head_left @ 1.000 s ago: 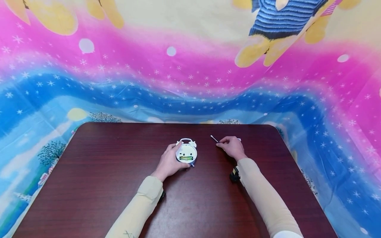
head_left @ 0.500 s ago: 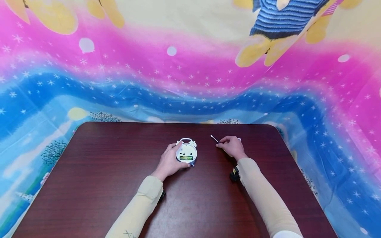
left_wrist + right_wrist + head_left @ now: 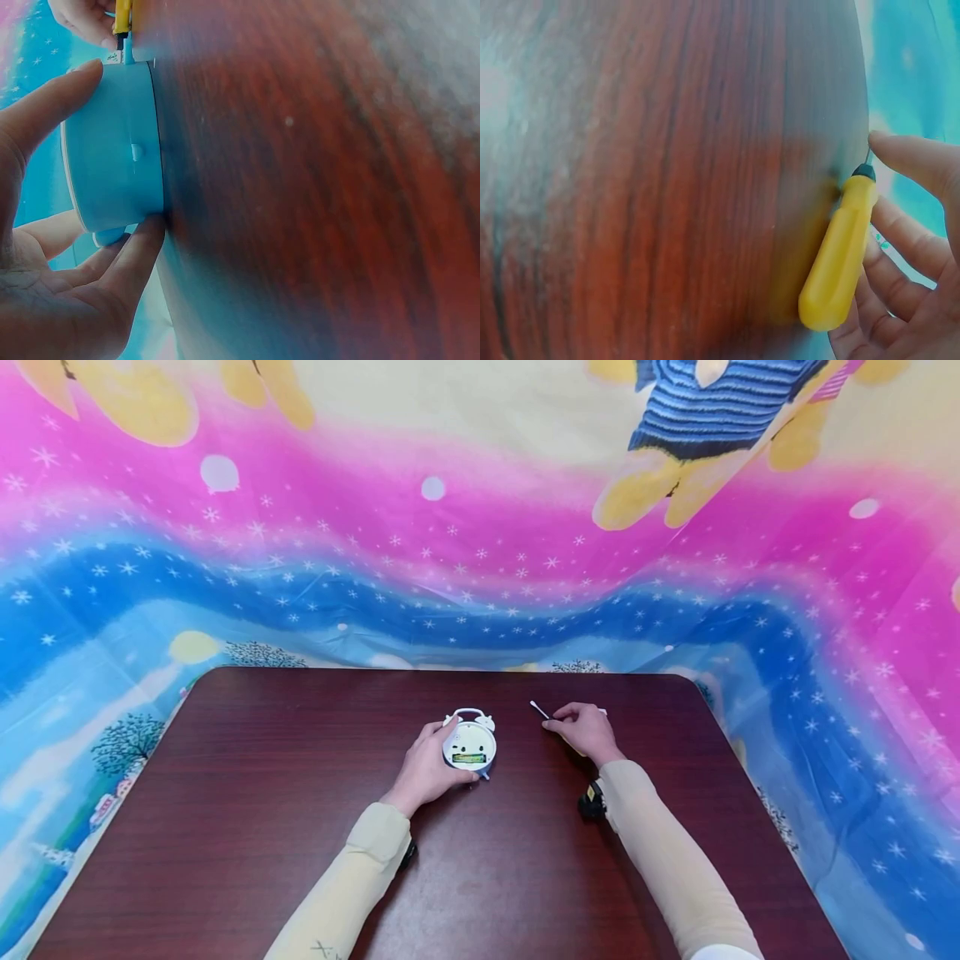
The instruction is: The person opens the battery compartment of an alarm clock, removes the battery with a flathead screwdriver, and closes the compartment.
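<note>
An alarm clock (image 3: 469,743) lies flat near the table's far side, its white back up, with a twin-bell top and a light blue rim. A green-and-yellow battery (image 3: 469,758) shows in the slot of its back. My left hand (image 3: 426,768) grips the clock from the left, thumb and fingers spread round its blue side (image 3: 112,142). To the right, my right hand (image 3: 588,732) pinches a screwdriver (image 3: 840,259) by its thin shaft near the black collar. The yellow handle hangs close over the table. In the head view a pale-tipped rod (image 3: 538,710) extends past these fingertips, roughly in line with the handle.
A small white thing (image 3: 602,712) is partly hidden behind my right hand. The dark red-brown table (image 3: 285,827) has rounded far corners, and a colourful printed cloth (image 3: 450,560) hangs close behind it and along the sides.
The yellow screwdriver handle now shows below my right palm, where it was hidden before. Both hands and the clock have stayed in place.
</note>
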Available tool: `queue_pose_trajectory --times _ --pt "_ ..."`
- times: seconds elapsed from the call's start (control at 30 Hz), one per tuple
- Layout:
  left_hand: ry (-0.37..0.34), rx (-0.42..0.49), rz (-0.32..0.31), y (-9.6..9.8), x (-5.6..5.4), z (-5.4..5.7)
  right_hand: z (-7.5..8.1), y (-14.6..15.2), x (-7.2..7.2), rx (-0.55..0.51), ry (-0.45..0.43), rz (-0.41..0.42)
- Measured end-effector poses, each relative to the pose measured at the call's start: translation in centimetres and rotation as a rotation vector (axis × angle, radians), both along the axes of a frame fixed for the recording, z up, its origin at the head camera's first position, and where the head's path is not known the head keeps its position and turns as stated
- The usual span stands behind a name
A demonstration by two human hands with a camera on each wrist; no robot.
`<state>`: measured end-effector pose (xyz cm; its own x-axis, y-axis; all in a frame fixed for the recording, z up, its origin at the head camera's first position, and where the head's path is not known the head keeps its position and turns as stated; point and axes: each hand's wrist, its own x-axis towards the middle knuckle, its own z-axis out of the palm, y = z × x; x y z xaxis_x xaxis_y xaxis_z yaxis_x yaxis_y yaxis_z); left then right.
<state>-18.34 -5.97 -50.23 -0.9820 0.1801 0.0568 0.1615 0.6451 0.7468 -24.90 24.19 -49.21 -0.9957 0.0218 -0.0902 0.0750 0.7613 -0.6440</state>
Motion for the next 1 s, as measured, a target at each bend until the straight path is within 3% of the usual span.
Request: queue_pose_trajectory --times 0.3,0.57,1.0 --pt "0.005 -0.004 0.004 0.3 0.1 0.0 0.8 -0.5 0.1 -0.013 0.097 -0.009" --pt "0.003 -0.005 0.004 0.2 -0.1 0.0 1.9 -1.5 0.0 -0.026 0.185 0.037" --pt "0.002 0.001 0.0 0.1 -0.1 0.1 3.5 -3.9 0.6 -0.099 0.258 0.119"
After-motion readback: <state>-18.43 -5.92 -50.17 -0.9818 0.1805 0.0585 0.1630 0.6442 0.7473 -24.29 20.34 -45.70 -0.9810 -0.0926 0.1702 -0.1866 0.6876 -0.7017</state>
